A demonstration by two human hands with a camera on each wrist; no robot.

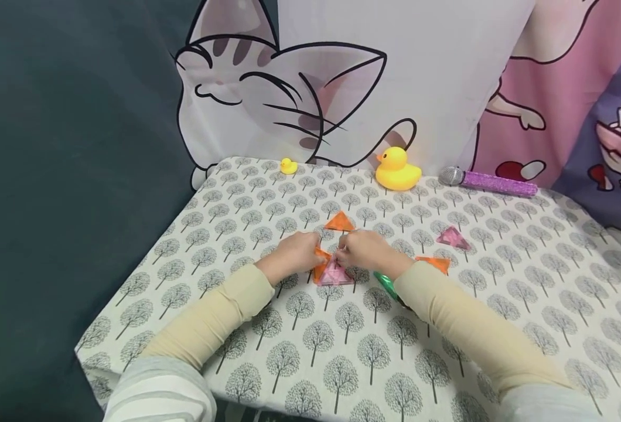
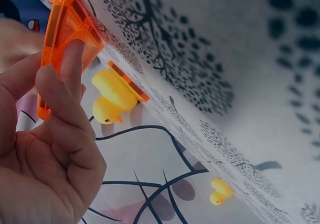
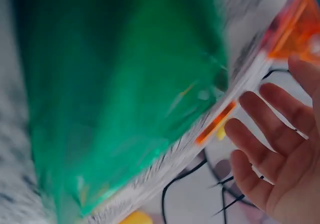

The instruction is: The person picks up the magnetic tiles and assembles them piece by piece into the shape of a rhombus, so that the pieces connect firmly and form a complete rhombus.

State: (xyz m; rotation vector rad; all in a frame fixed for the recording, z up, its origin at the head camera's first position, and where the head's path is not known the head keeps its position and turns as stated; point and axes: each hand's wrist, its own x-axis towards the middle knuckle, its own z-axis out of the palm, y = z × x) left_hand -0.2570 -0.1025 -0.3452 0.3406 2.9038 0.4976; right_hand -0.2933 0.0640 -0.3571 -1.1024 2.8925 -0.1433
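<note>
My left hand pinches a translucent orange triangle tile between thumb and fingers; in the left wrist view that orange tile stands tilted up. Right against it is a pink triangle tile. My right hand is over the pink tile's tip. Its fingers are spread and loosely bent in the right wrist view, with the thumb tip at the orange tile's lower edge. A second orange triangle lies just beyond both hands. Beside the right forearm is a green tile, partly hidden by the sleeve.
Another orange tile and a pink triangle lie to the right. Along the back stand a small yellow duck, a large yellow duck and a purple microphone. A tree-patterned cloth covers the table.
</note>
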